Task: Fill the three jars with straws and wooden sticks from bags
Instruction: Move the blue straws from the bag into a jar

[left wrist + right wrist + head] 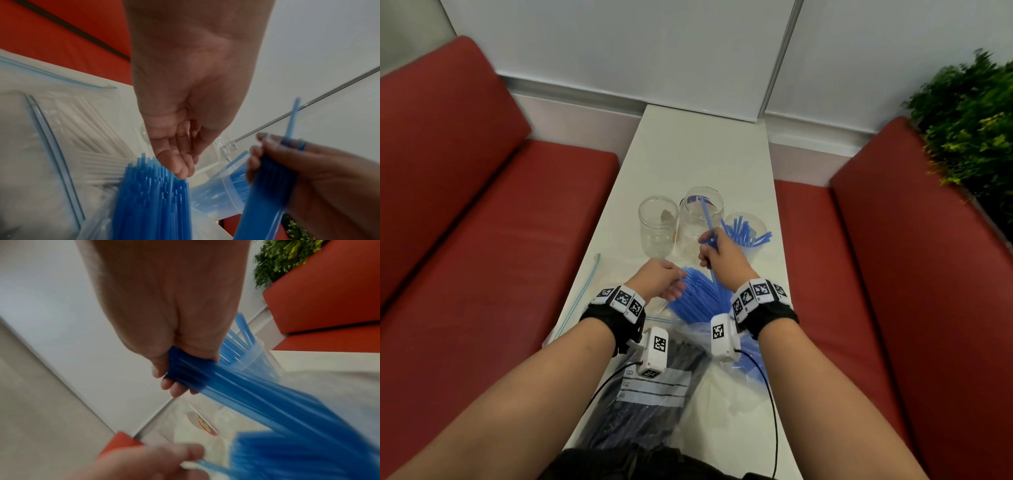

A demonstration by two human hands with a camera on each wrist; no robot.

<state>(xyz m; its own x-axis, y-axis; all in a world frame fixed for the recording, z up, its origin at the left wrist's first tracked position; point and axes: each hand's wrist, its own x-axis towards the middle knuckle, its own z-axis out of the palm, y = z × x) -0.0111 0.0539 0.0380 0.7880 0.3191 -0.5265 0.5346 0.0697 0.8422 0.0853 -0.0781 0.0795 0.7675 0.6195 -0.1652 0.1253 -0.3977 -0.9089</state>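
Now a fistful of blue straws is carried toward the middle jar.

Beyond the clear zip bag of blue plastic straws (700, 301), the tall clear middle jar (697, 222) stands; nearer it, the right hand (722, 255) is clenched round a bundle of blue straws (216, 382), long axis slanted up toward its mouth. The left hand (659, 279), fingers relaxed, touches the bagged straws' tips.
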